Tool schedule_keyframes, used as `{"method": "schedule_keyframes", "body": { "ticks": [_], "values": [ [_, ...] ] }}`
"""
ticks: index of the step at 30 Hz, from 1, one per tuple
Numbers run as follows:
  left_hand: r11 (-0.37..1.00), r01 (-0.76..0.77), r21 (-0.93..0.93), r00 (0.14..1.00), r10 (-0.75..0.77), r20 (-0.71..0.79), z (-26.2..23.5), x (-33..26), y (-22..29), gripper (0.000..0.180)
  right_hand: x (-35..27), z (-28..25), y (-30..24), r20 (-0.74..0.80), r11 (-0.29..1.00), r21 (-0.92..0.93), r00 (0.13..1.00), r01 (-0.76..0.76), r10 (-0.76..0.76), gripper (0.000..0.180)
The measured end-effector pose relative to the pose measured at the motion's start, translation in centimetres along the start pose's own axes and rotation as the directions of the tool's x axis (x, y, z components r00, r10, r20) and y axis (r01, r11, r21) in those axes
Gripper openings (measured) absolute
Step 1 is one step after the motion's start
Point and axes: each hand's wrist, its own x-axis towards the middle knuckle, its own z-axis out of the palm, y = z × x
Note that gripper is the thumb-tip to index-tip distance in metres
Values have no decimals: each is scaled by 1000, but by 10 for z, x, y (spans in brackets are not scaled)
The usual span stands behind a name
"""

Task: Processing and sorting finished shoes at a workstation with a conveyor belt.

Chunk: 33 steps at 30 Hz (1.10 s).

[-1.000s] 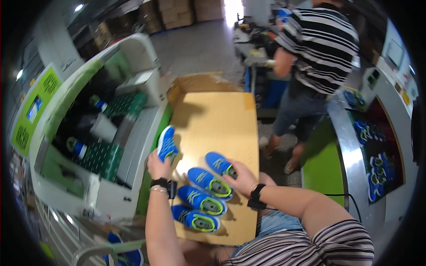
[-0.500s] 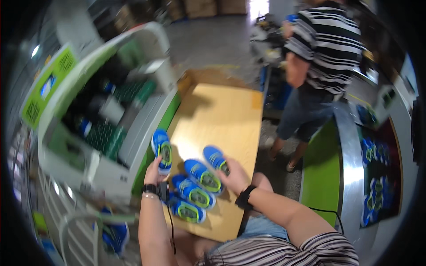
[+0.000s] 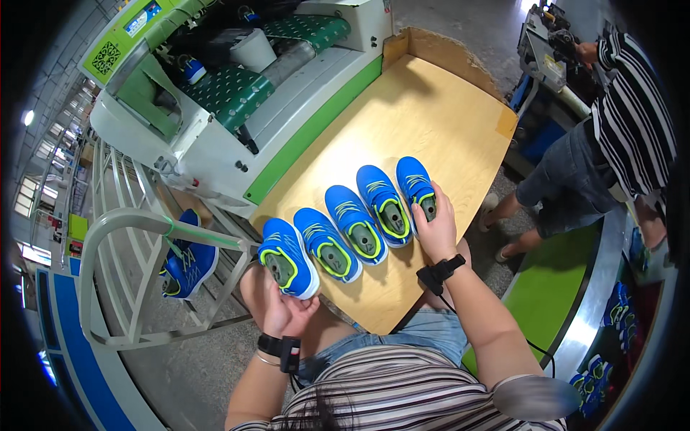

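- The left grip (image 3: 284, 310) is curled in against the heel of the leftmost blue shoe (image 3: 290, 244), its thumb at the near side and some fingers hidden beneath; that shoe's toe points away from the grip, and whether the sole rests on anything I cannot tell.
- The right grip (image 3: 437, 228) is partly closed about the heel end of the rightmost blue shoe (image 3: 412, 172), thumb on one side of the opening and fingers on the other.
- Between the two grips stand three more blue shoes (image 3: 354, 221) in a slanting row, upright, with lime linings and grey-green inserts.
- Beneath the row and ahead of both grips lies the wooden bench (image 3: 359, 136).
- Beyond the left grip, across the bench edge, is a white and green machine (image 3: 305, 93) with perforated green belts (image 3: 248, 93).
- Left of the left grip, a white metal rack (image 3: 108, 237) has another blue shoe (image 3: 195, 262) by its bars.
- Right of the right grip, well apart, stands a person in a striped shirt (image 3: 640, 115).
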Motion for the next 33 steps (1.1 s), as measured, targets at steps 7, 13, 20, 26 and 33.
{"method": "schedule_keyframes", "body": {
  "ticks": [7, 13, 20, 26, 33],
  "values": [
    [998, -53, -18, 996, 54, 68, -16, 7, -24, 62, 1, 1, 4, 6, 1000, 1, 1000, -18, 18, 59],
    [963, 35, 266, 997, -16, -74, -43, 4, -31, 52, 0, 0, 3, -15, 1000, 1, 1000, 21, -21, 59],
    [894, 135, 427, 990, -99, -103, -41, -2, -51, 41, -1, 2, 6, -5, 1000, 15, 1000, 25, -25, 59],
    [885, -156, 439, 987, 152, 44, 33, -14, -5, 48, 1, 1, 8, -30, 999, 16, 999, 34, -34, 60],
    [866, -128, 482, 988, 153, -12, 2, 1, 32, 55, 0, 3, 4, -16, 999, 28, 999, 32, -32, 59]
  ]
}}
